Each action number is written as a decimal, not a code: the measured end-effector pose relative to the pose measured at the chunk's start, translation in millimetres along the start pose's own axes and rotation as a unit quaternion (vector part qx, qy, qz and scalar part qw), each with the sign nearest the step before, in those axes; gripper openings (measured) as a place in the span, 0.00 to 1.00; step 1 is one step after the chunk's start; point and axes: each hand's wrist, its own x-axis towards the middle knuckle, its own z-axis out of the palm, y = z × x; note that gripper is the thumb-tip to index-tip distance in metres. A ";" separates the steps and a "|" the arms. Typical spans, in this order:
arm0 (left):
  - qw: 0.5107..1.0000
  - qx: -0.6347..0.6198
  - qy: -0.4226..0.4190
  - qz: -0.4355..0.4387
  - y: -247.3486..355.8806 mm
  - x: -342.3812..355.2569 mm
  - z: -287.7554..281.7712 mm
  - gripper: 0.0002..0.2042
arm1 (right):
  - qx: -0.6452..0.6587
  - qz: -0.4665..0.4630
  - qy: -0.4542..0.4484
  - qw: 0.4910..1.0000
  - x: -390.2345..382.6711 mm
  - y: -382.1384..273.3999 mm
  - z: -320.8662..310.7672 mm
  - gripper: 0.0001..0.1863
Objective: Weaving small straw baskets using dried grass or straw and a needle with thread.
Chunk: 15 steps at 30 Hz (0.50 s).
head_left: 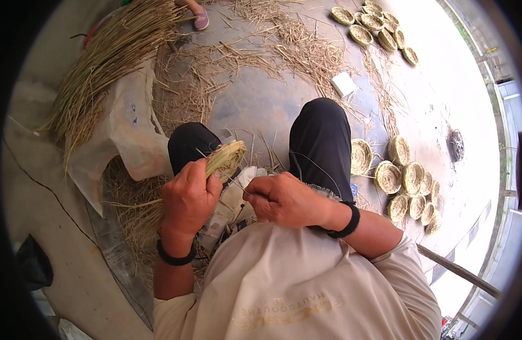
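Observation:
A small round basket of coiled straw (230, 156) is in my left hand (187, 195), tilted, with the thumb and fingers closed on its near edge. Long loose straws trail from beneath that hand toward the left. From the basket a thin strand (234, 181) runs to my right hand (283, 198), whose fingers are pinched around its end. Whether a needle is among those fingers cannot be seen. Both hands are above my lap, between my knees, a short gap apart. Another fine dark strand (320, 173) curves over my right knee.
At left, a big straw bundle (125, 51) lies on a pale plastic stool (131, 130). Finished-looking straw baskets (413, 177) are piled at right, others (372, 22) at far right. Straw scraps (306, 51) litter the floor near a white box (343, 84). Someone's shoe (201, 20) shows at the top.

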 end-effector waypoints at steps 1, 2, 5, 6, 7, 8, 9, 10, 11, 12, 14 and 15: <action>1.000 0.006 -0.019 0.012 4.0 -0.8 0.8 0.09 | -0.001 -0.001 0.000 1.000 1.6 1.2 3.0 0.11; 0.999 0.012 -0.038 0.024 8.0 -1.7 1.7 0.08 | 0.030 0.014 0.018 0.999 5.2 3.7 7.9 0.11; 0.996 -0.040 -0.062 0.053 14.8 -6.2 5.2 0.09 | -0.016 0.011 0.028 0.999 5.0 4.3 6.4 0.11; 0.996 -0.040 -0.061 0.053 12.4 -6.8 5.0 0.09 | -0.097 -0.008 0.021 0.995 3.5 3.6 2.6 0.12; 0.996 -0.030 -0.066 0.054 8.7 -7.5 4.1 0.09 | -0.098 -0.009 0.021 0.995 2.9 2.7 -2.3 0.12; 0.996 -0.021 -0.071 0.055 6.2 -7.9 3.7 0.10 | -0.207 -0.098 0.095 0.969 3.8 1.4 -8.8 0.12; 0.996 -0.021 -0.071 0.053 9.6 -9.5 3.2 0.10 | -0.309 -0.185 0.165 0.918 5.0 -2.1 -14.0 0.13; 0.992 -0.028 -0.092 0.084 15.4 -10.6 3.7 0.10 | -0.348 -0.155 0.178 0.907 10.5 -8.3 -20.9 0.14; 0.986 -0.036 -0.113 0.114 21.0 -12.1 4.1 0.10 | -0.348 -0.156 0.177 0.907 17.3 -3.4 -21.7 0.14; 0.987 -0.035 -0.111 0.114 25.0 -12.5 6.9 0.10 | -0.361 -0.141 0.135 0.912 27.6 7.5 -21.0 0.14; 0.981 -0.048 -0.110 0.150 31.6 -12.8 11.7 0.11 | -0.350 -0.052 0.049 0.934 36.0 10.2 -16.4 0.17; 0.981 -0.048 -0.109 0.151 32.0 -13.0 12.7 0.11 | -0.351 -0.052 0.050 0.934 38.2 11.3 -16.4 0.17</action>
